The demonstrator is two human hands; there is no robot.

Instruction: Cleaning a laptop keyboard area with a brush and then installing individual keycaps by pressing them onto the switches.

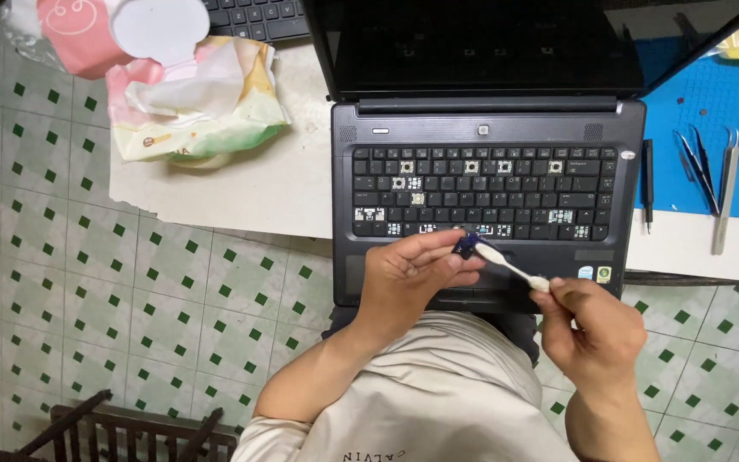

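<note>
key cap (465, 246) sits pinched in our left hand (408, 278) over the laptop (482, 192) | right hand (596, 329) holds the white brush (511, 267) by its end, tip on the cap | we think small soft rubs work best, cap held firm | cap mostly hidden by fingers | we cannot tell if dirt is left

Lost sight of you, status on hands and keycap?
Left hand pinching dark keycap. Right hand holding white swab against it. Nothing in the way.

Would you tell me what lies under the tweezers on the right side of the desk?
The tweezers lie on a blue work mat, which rests on the white desk. The desk surface under the mat is covered, and the laptop lid hides the mat's left edge.
</note>
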